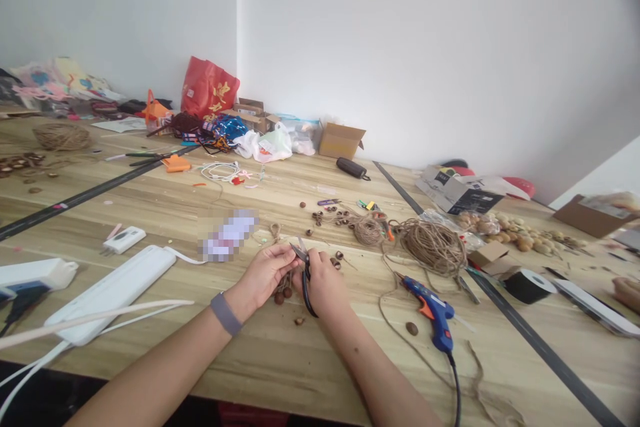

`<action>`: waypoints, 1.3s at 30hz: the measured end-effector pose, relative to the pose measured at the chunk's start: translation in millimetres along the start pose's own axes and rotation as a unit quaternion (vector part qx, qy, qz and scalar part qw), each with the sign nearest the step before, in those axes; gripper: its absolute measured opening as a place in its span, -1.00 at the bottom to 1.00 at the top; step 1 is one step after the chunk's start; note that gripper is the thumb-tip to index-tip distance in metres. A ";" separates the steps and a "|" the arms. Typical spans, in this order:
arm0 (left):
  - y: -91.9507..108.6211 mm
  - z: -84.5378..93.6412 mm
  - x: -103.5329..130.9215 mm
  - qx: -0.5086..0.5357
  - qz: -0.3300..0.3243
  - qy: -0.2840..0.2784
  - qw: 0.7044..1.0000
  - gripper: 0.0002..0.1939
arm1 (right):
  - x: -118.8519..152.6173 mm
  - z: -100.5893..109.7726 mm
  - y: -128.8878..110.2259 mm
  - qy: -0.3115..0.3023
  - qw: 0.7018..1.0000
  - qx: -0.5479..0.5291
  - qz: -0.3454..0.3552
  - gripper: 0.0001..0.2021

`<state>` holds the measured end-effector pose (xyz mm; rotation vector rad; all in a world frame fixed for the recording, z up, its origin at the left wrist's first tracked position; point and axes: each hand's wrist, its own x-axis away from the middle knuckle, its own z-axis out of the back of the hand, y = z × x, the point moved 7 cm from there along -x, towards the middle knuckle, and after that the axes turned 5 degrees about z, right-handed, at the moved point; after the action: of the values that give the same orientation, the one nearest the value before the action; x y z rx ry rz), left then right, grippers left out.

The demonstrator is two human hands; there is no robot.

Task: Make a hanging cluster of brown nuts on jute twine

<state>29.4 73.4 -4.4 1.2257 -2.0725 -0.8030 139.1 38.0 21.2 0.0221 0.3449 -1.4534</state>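
Scissors [307, 275] with black handles are gripped in your right hand [325, 285], above the wooden table [240, 370], your fingers wrapped so far round the handles that the loops are partly covered. Their blades stand slightly apart, tips against or just beside your left hand [267, 273]; you cannot tell from here whether they touch it. Your left thumb and fingertips are pressed together, but whatever they pinch (if anything) is too small to make out. Brown nut-like pieces [280, 296] show only in part below that hand, and a twine loop [275, 231] lies just beyond it. Your forearms run out of view at the bottom, as does the cord of the blue glue gun [437, 317] to your right. A pixelated patch [230, 235] hides what lies near the white power strip [113, 295].
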 end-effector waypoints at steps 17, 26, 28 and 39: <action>-4.8 2.6 -2.6 0.027 0.028 -0.004 0.999 -0.89 | -1.9 -0.5 3.3 -0.019 1.000 -0.009 -0.010 -0.86; 7.0 1.6 0.8 0.134 0.054 0.019 0.989 -0.76 | -4.4 43.9 86.2 -0.004 0.979 -0.005 -0.204 -0.61; 7.1 1.5 1.1 0.140 0.062 0.014 0.988 -0.77 | -0.5 53.1 110.2 -0.004 0.969 -0.001 -0.247 -0.56; 4.2 0.9 2.1 0.132 0.065 -0.002 0.989 -0.77 | 14.2 41.0 153.7 -0.142 0.932 0.020 -0.332 -0.45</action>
<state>25.7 73.4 -1.4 1.2087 -2.2890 -0.4830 298.7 34.5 27.1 -0.2950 0.0784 -2.1022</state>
